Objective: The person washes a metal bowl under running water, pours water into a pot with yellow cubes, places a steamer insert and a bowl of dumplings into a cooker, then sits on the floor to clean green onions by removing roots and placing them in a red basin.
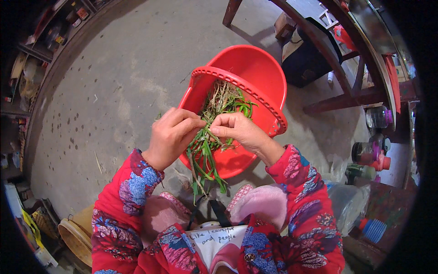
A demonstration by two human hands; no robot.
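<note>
Over a red plastic basket (253,65) with a handle across it, my left hand (176,135) and my right hand (239,132) meet fingertip to fingertip. Between them they pinch the stems of green leafy plants (208,161), whose long leaves hang over the basket's near rim. The fingertips partly hide where the stems are gripped. Inside the basket, beyond my hands, lies a heap of pale, dry-looking roots and stalks (222,96) with more green leaves (244,108) beside it.
The basket stands on a concrete floor (113,85), close in front of my feet. A wooden table frame (328,102) and a black container (308,58) are at the upper right. Lidded jars (364,152) stand at right, shelves (34,51) at left, and a tan bucket (73,236) at lower left.
</note>
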